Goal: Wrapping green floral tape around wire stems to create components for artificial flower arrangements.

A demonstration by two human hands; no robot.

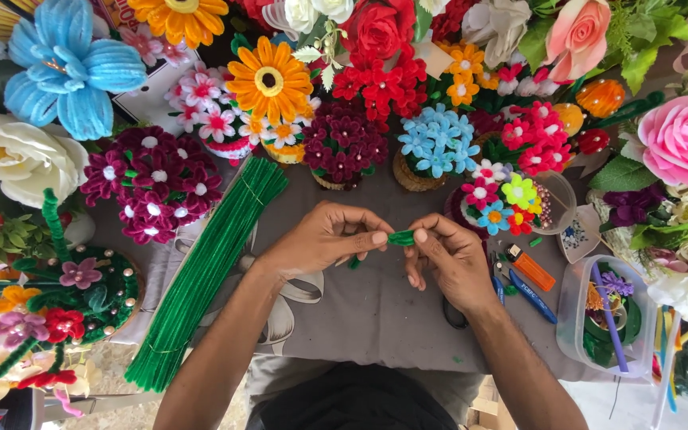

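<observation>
Both hands meet over the middle of the desk [376, 310], above the grey cloth.

Left hand [320, 239]: closed, thumb and forefinger pinching the left end of a short green stem piece [400, 237]. Right hand [447, 259]: closed, thumb and forefinger pinching its right end. The piece is held clear of the cloth, between the two sets of fingertips, and only its middle shows.

Orientation: long axis runs roughly left to right across my view, near level, left end toward my left thumb. It looks bent or folded rather than straight; I cannot tell the exact shape, the fingers cover both ends.

Progress, as I judge it: early on this piece. It is short and bare, with no petals or other colour attached. Finished flowers crowd the far edge of the desk, among them a blue cluster [437, 143] and a dark red cluster [344, 143]. A full bundle of green stems [201, 271] lies at my left, running diagonally from near my elbow up toward the flowers, so much stock is unused.

Right of my right hand: an orange cutter [533, 269], a blue pen [531, 296], and a clear tub [579, 318] of scraps.
</observation>
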